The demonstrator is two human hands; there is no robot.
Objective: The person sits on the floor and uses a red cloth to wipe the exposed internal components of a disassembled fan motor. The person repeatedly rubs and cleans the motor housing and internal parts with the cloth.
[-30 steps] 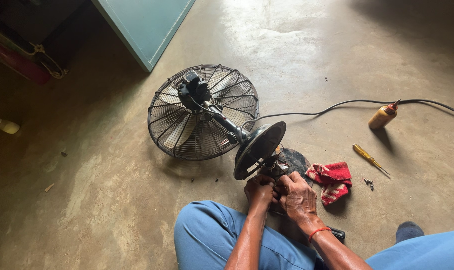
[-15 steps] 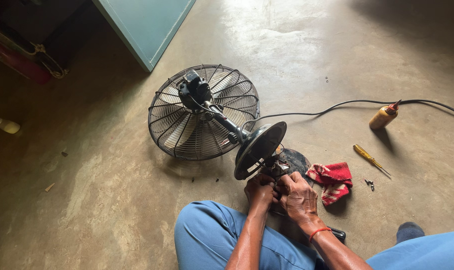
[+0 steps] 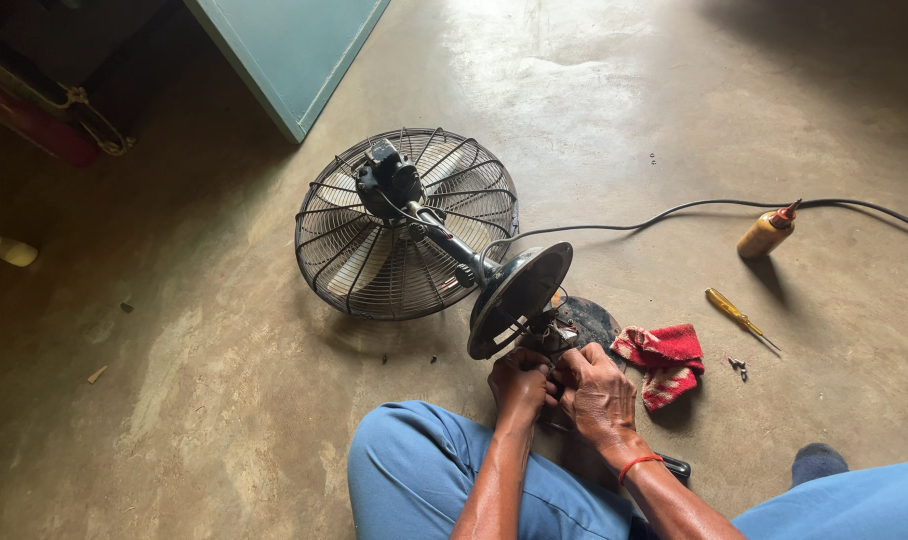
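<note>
yellow bottle (image 3: 766, 233) beyond red cloth (image 3: 664, 362)

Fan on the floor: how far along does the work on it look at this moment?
Done: the fan lies face down on the concrete floor, its round base tipped up and opened, loose screws set aside. In hand: left hand and right hand work close together at the base's underside; what they grip is hidden. Left: the base is not closed; the yellow screwdriver lies unused.
</note>
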